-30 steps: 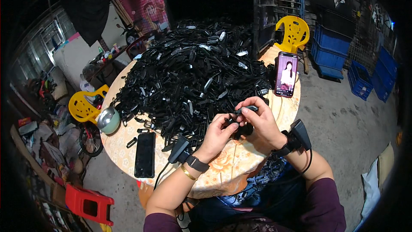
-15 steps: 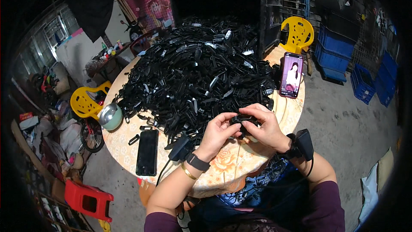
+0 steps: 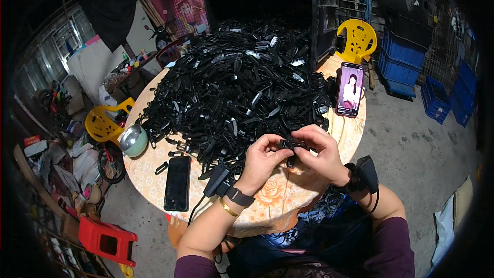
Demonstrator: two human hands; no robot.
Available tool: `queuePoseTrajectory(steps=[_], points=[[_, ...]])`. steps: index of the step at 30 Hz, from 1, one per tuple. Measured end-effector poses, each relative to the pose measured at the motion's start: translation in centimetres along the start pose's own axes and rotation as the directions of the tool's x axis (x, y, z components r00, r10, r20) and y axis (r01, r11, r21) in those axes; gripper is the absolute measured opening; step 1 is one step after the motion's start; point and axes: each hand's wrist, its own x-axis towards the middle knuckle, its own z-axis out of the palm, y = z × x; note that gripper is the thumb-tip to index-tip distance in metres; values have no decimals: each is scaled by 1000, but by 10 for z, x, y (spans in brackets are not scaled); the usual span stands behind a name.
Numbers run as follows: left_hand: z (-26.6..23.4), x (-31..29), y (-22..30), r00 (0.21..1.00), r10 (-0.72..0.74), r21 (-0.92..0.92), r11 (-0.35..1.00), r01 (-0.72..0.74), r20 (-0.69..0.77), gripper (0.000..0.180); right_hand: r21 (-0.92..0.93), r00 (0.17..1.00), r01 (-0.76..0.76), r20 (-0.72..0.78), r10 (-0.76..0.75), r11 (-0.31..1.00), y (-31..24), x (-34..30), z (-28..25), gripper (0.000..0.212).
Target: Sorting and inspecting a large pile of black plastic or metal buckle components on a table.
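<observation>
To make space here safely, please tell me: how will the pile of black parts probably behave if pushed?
The pile of black parts would probably slide apart, since the parts look loose. Each seems likely stiff and light, being small and plastic-looking. Some may fall, as the pile nears the left table edge.

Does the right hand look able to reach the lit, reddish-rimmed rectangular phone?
Likely yes: only patterned tablecloth shows between the bare right hand and the lit phone, though that hand holds a small black plastic part.
</observation>
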Motion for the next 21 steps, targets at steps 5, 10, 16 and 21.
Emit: queuePoseTrajectory(steps=[5, 10, 16, 21], points=[[-4, 0, -3, 996, 84, -10, 996, -84, -7, 27, -83, 986, 30, 166, -16, 996, -9, 2, -2, 30], [-2, -1, -6, 993, 111, -77, 991, -113, -31, 26, -21, 995, -13, 99, 15, 1000, -5, -2, 6, 30], [4, -6, -2, 994, 89, 43, 995, -86, -69, 30, -242, 979, 201, 84, -186, 949, 4, -4, 5, 26], [7, -5, 1, 996, 62, 20, 998, -61, -61, 28, -379, 954, 297, 75, -291, 876, 9, -5, 8, 26]])
